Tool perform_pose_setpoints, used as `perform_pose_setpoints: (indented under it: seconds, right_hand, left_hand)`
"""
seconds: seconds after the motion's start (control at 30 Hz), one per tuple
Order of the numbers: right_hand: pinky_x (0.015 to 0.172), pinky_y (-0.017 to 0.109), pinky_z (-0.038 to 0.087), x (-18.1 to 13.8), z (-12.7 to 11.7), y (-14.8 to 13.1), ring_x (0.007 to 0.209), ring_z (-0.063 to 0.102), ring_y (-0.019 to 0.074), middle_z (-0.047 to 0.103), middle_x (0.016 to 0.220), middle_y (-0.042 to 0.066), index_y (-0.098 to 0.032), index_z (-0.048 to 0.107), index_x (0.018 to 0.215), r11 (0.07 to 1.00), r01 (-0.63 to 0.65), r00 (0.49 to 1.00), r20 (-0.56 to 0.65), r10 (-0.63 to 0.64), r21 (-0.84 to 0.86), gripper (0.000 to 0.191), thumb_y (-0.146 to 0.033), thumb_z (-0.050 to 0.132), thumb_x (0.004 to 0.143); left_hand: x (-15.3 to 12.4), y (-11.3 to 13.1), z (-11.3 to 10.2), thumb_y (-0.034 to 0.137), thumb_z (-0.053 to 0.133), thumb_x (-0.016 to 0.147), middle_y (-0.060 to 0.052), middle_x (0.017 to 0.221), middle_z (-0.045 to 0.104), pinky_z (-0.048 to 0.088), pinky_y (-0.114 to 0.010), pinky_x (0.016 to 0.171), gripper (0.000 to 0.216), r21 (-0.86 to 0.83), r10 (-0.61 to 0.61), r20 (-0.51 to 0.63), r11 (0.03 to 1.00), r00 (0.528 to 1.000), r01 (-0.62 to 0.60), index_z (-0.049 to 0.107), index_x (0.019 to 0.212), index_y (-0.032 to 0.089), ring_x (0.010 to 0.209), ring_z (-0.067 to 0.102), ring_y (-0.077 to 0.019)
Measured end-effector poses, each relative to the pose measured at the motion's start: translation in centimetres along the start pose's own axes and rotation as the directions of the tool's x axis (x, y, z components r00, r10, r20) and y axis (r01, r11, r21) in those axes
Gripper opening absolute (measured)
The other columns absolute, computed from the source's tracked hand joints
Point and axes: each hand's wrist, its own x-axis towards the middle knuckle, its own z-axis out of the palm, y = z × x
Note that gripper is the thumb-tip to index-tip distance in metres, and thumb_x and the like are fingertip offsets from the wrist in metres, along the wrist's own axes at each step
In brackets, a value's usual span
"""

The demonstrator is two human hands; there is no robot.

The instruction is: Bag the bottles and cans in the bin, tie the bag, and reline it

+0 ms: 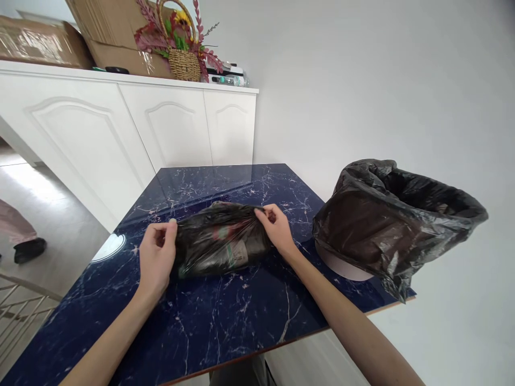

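A thin black plastic bag [221, 236] lies on the blue marbled table, stretched between my two hands. Through its film show a bottle with a pale label and something red; the rest of the contents is blurred by the plastic. My left hand [158, 254] pinches the bag's left edge between thumb and fingers. At the upper right corner of the bag, my right hand [277, 228] grips the plastic the same way. To the right stands a bin lined with another black bag [386, 225], its mouth gaping and its pale base [346, 265] partly showing.
White cabinets [173, 123] stand behind the table [225, 335]. On them are cardboard boxes [108, 32], a flower basket [184, 64] and a plastic bottle [233, 81]. A person's leg and dark shoe [30, 250] appear at left, above a metal rack [24, 313].
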Motion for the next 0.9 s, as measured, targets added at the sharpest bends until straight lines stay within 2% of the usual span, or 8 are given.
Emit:
perform_pose_setpoints:
  seconds: [0.13,0.23,0.3,0.37,0.43,0.5,0.7,0.9]
  right_hand:
    - [0.077,0.033,0.051,0.2,-0.4,1.0,0.087,0.062,0.0209,0.063,0.093,0.002,-0.026,0.054,0.098,0.996,-0.062,0.989,-0.131,0.070,0.064,0.034,-0.059,0.055,0.098]
    - [0.097,0.039,0.051,-0.1,-0.3,0.4,0.110,0.064,0.0244,0.067,0.118,0.007,-0.025,0.055,0.118,0.998,-0.023,0.989,-0.145,0.032,0.066,0.042,-0.050,0.071,0.088]
    - [0.107,0.042,0.047,-0.6,-0.1,-0.4,0.121,0.062,0.0258,0.065,0.132,0.011,-0.025,0.053,0.132,0.998,0.038,0.994,-0.102,-0.034,0.041,0.058,-0.043,0.078,0.083]
    - [0.110,0.042,0.045,-1.0,0.1,-1.1,0.125,0.061,0.0270,0.064,0.136,0.011,-0.025,0.055,0.136,0.997,0.079,0.997,-0.009,-0.079,0.025,0.061,-0.040,0.080,0.083]
    - [0.106,0.042,0.048,-1.2,0.2,-1.7,0.119,0.063,0.0277,0.069,0.129,0.009,-0.026,0.063,0.128,0.997,0.068,0.994,0.085,-0.071,0.042,0.050,-0.043,0.079,0.085]
    - [0.098,0.040,0.051,-1.3,0.0,-1.9,0.107,0.066,0.0269,0.073,0.111,0.006,-0.025,0.071,0.110,0.996,0.022,0.991,0.128,-0.033,0.086,0.032,-0.049,0.073,0.090]
    - [0.071,0.036,0.049,-0.4,-0.8,-1.9,0.067,0.053,0.0205,0.049,0.064,0.003,-0.027,0.044,0.055,0.969,-0.076,0.996,0.073,0.060,0.233,0.065,-0.071,0.036,0.103]
    - [0.064,0.040,0.047,0.2,-1.7,-2.6,0.054,0.046,0.0206,0.029,0.050,0.000,-0.030,0.019,0.049,0.919,-0.100,0.991,0.123,0.057,0.380,0.073,-0.085,0.017,0.097]
  left_hand:
    - [0.6,-0.9,-0.3,0.064,0.061,0.098,-0.005,0.094,0.066,0.054,-0.038,0.082,0.041,0.009,-0.084,-0.111,0.996,0.990,0.086,0.062,0.099,0.022,0.089,0.065,-0.0243]
    - [-0.4,0.2,0.1,0.051,0.064,0.100,-0.014,0.129,0.063,0.051,-0.046,0.101,0.038,0.165,0.222,-0.118,0.966,0.968,-0.201,0.056,0.122,0.021,0.121,0.062,-0.0310]
    - [-1.5,1.1,0.4,0.038,0.066,0.099,-0.016,0.143,0.058,0.042,-0.051,0.114,0.037,0.280,0.516,0.008,0.821,0.857,-0.497,0.053,0.130,0.022,0.137,0.055,-0.0330]
    - [-2.3,1.7,0.7,0.031,0.062,0.102,-0.014,0.141,0.063,0.036,-0.053,0.117,0.034,0.321,0.638,0.258,0.651,0.725,-0.687,0.054,0.134,0.024,0.138,0.055,-0.0326]
    - [-2.7,1.7,0.8,0.031,0.057,0.105,-0.012,0.133,0.069,0.035,-0.054,0.116,0.035,0.310,0.584,0.475,0.590,0.659,-0.746,0.055,0.140,0.025,0.133,0.058,-0.0325]
    - [-2.7,1.3,0.8,0.037,0.056,0.106,-0.012,0.121,0.071,0.038,-0.054,0.109,0.036,0.330,0.508,0.550,0.598,0.663,-0.731,0.059,0.139,0.024,0.123,0.060,-0.0338]
    - [-2.6,1.4,0.5,0.036,0.062,0.101,-0.007,0.087,0.067,0.042,-0.049,0.093,0.017,0.308,0.565,0.463,0.620,0.683,-0.722,0.068,0.090,0.025,0.091,0.062,-0.0278]
    - [-3.6,3.6,0.0,0.022,0.062,0.095,-0.003,0.078,0.075,0.045,-0.053,0.101,0.030,0.020,0.680,0.444,0.643,0.583,-0.766,0.051,0.067,0.025,0.091,0.070,-0.0271]
